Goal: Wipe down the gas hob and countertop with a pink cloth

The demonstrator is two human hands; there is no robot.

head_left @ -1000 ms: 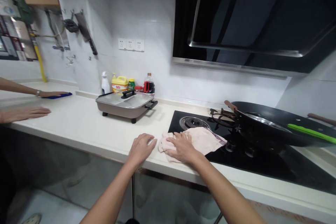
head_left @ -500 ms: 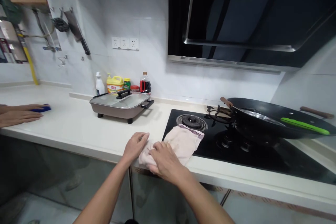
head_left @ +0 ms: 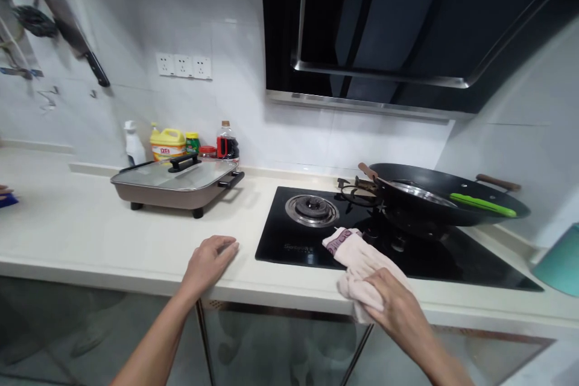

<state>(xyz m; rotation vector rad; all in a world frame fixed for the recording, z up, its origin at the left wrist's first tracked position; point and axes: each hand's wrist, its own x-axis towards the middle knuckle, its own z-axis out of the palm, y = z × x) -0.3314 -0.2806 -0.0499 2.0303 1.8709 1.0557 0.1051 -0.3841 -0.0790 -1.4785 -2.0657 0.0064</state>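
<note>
My right hand grips a bunched pale pink cloth at the counter's front edge. The far end of the cloth, with a purple patterned border, lies on the black glass gas stove. Left of the stove, my left hand rests on the white counter, holding nothing, its fingers stretched loosely. A bare burner sits beyond the cloth, to its left. The stove knobs are partly covered by the cloth and the wok's shadow.
A big wok with a green-handled utensil stands on the right burner. A lidded electric pan is on the left, with bottles behind it. A cleaver hangs on the wall. Another person's hand shows at far left.
My right hand has pulled the cloth rightward along the stove's front edge. My left hand has come away from it, staying on the counter. The view has turned right.
</note>
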